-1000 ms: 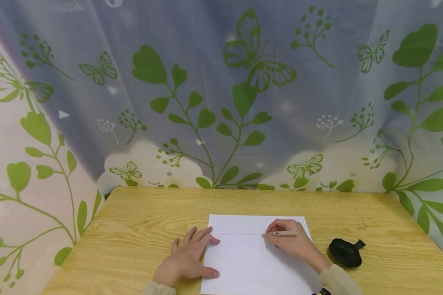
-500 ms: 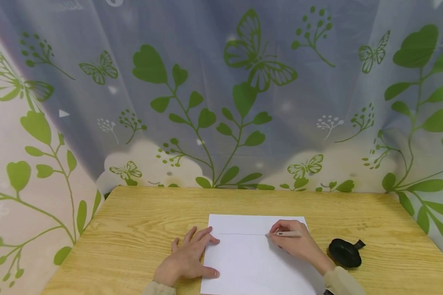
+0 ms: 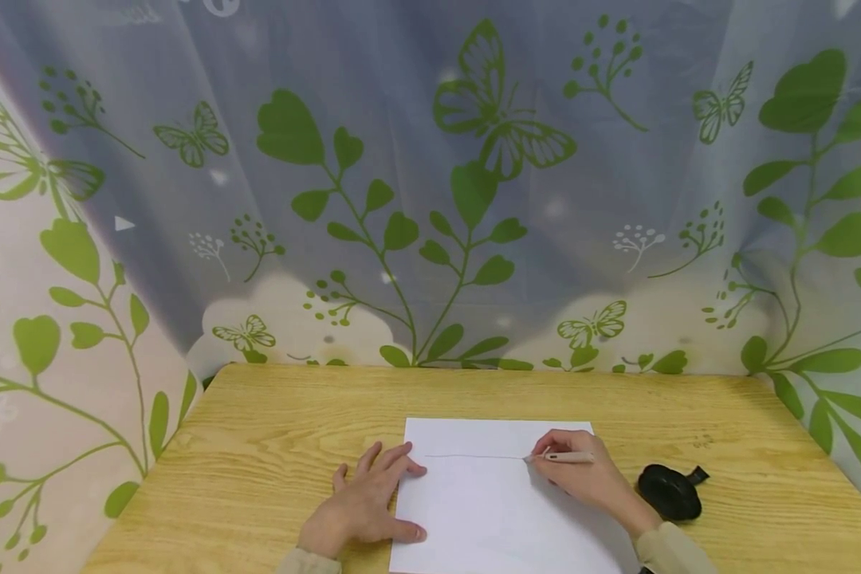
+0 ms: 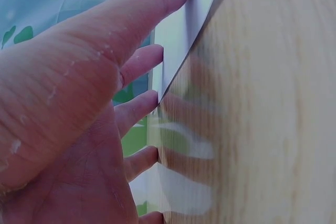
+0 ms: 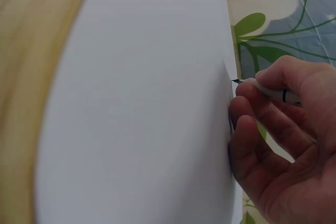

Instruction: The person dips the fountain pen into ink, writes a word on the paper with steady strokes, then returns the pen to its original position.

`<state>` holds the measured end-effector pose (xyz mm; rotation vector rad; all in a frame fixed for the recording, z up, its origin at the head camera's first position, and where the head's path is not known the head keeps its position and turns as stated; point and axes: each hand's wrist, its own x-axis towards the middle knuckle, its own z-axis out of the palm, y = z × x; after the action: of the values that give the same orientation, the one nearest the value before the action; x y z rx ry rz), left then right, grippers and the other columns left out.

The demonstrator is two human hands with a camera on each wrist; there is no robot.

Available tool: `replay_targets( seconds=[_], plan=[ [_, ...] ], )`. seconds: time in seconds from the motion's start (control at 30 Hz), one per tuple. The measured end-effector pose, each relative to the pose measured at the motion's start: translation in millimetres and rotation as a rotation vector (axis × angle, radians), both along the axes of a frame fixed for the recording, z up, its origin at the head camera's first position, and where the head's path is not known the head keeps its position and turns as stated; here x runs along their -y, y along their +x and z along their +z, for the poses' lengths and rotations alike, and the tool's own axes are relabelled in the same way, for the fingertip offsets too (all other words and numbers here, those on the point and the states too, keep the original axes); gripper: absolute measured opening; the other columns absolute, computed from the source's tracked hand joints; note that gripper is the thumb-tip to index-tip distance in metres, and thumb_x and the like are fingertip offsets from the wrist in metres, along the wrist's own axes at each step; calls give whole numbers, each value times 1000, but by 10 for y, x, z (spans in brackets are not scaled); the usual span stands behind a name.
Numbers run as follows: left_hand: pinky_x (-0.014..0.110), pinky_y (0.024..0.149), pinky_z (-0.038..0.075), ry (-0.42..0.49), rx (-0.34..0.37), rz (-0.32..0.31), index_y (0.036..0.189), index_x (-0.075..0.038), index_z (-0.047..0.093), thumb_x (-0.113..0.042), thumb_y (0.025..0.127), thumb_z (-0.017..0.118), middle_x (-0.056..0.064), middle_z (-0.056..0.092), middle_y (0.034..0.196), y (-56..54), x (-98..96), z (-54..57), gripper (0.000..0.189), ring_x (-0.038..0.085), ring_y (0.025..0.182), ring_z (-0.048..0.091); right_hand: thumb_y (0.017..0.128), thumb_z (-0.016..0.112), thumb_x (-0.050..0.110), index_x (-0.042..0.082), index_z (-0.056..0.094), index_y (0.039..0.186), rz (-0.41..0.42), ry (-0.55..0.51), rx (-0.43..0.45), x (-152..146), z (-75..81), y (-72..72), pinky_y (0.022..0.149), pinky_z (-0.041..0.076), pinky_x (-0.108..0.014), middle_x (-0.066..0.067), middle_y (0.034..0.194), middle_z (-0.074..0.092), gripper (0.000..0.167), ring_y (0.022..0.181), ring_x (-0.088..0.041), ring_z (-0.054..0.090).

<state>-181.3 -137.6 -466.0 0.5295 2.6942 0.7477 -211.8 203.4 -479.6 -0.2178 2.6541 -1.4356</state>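
The fingers (image 5: 247, 129) of your right hand (image 3: 584, 472) are clamped on a pale pen (image 3: 571, 458), thumb and forefinger pinching it near its dark tip while the others curl below, close to the sheet. The tip meets the white paper (image 3: 473, 514) at the right-hand end of a thin, nearly level line (image 3: 473, 457), which crosses the upper part of the page. The pen's back end points to the right, and a dark band circles its barrel in your right wrist view.

Your left hand (image 3: 362, 504) lies palm down with its fingers spread apart. Its thumb and forefinger rest on the left margin of the paper; the ring and little fingers reach the wood beside it.

The paper lies flat on the wood-grained bench (image 3: 273, 434), between your two hands. To its right, near your right wrist, sits a black dish (image 3: 669, 492) with a short tab slanting up to the right. Light beige sleeves (image 3: 667, 550) cover both your forearms. Behind the bench hangs a blue-grey and cream curtain (image 3: 395, 72) printed with green leaves and butterflies.
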Motion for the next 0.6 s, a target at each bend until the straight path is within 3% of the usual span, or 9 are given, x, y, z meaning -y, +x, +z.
replay_targets(
  seconds=[0.6],
  plan=[
    [90,104,8,-13,-22,-3,132,-30,56,-48,75,88,2,32,167,0,-2,-13,68,48,154,17,90,76,17,8,72,95,-7,-5,28,-85,11,34,48,46,-24,-3,69,66,12,52,-10,54]
  ],
)
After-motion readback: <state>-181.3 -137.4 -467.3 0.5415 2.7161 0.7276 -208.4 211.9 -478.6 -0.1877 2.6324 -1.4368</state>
